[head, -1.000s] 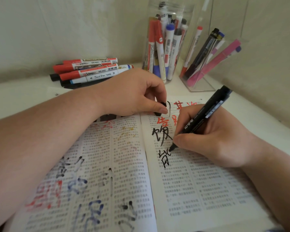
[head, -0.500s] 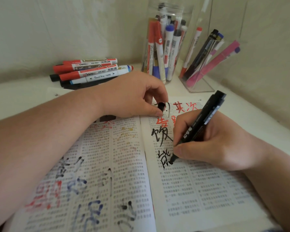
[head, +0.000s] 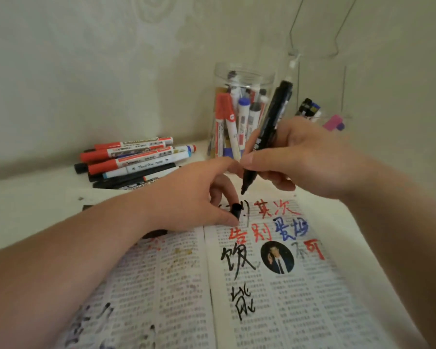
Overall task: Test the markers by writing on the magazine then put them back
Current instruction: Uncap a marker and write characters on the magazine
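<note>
An open magazine (head: 300, 285) lies in front of me, its pages marked with black, red and blue handwriting. My right hand (head: 305, 157) grips a black marker (head: 268, 129) upright, tip down, raised above the top of the right page. My left hand (head: 199, 195) rests at the magazine's top by the spine and pinches the marker's black cap (head: 236, 209) between thumb and fingers. The marker tip hangs just above and to the right of the cap, apart from it.
A pile of red, blue and black markers (head: 134, 159) lies at the back left by the wall. A clear round jar (head: 239, 109) packed with markers stands behind my hands. A clear holder with pens (head: 320, 114) sits to its right, partly hidden.
My right hand has lifted the marker off the page and carried it up toward the cap in my left hand. The view has tilted upward. The left hand has stayed in place.
</note>
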A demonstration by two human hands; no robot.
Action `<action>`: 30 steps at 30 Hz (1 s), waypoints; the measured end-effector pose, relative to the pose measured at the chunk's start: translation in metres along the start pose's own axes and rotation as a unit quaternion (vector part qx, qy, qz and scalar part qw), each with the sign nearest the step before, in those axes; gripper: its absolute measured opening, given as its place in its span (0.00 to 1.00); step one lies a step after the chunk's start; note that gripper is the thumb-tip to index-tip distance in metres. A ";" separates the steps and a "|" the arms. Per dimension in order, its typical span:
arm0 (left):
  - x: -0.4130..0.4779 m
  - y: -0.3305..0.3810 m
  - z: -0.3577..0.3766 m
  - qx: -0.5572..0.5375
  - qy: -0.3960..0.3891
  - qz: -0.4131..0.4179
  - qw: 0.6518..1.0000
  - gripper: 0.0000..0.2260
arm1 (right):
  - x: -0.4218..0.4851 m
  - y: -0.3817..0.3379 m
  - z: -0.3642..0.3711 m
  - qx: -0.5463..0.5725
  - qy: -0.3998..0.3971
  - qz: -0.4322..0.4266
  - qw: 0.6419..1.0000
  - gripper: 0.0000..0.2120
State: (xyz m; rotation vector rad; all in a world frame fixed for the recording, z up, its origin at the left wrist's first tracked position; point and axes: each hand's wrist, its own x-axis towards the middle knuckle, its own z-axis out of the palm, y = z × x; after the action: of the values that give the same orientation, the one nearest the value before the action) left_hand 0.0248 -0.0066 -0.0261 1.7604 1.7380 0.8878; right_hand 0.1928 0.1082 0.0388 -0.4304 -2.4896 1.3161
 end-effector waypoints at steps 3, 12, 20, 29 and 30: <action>0.000 -0.002 -0.001 -0.018 -0.002 0.001 1.000 0.30 | 0.000 0.016 0.010 -0.011 0.028 -0.030 0.999 0.12; 0.003 -0.004 0.004 -0.058 0.016 -0.008 0.998 0.37 | -0.005 0.032 0.020 -0.067 0.040 -0.080 0.994 0.11; 0.002 -0.004 0.005 -0.061 0.014 -0.013 0.998 0.34 | -0.006 0.034 0.021 -0.061 0.080 -0.058 0.993 0.14; 0.001 0.000 0.004 -0.068 0.005 -0.008 0.998 0.33 | -0.009 0.024 0.021 -0.108 -0.004 0.007 0.994 0.05; 0.000 0.001 0.004 -0.072 0.007 -0.007 0.997 0.33 | -0.009 0.023 0.022 -0.111 -0.004 0.010 0.994 0.06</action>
State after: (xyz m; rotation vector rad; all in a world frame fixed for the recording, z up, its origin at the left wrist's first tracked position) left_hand 0.0285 -0.0058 -0.0284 1.6501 1.6501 0.9953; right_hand 0.1955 0.1005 0.0071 -0.4999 -2.6549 1.0529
